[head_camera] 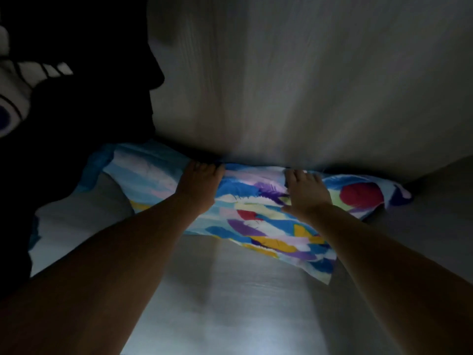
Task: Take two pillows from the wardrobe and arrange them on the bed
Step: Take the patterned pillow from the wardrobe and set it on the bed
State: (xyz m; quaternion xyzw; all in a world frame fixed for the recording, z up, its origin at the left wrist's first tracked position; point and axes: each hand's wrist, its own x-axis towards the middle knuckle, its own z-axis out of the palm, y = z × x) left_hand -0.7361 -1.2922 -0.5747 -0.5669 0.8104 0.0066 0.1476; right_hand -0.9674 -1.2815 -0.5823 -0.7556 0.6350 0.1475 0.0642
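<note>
A pillow (258, 216) in a bright cover of blue, purple, yellow and red feather shapes lies across the grey bed sheet (230, 290), pressed against the pale wooden headboard (281, 85). My left hand (198, 187) rests on its upper middle, fingers curled over the far edge. My right hand (305, 193) lies flat on it further right, fingers spread toward the headboard. A second pillow with the same light blue pattern (138, 172) lies to the left, its near part in shadow.
A dark shadowed mass (76, 124) fills the left side, with a white cloth bearing dark markings (15, 80) at the far left edge. The room is dim. Bare sheet stretches toward me below the pillow.
</note>
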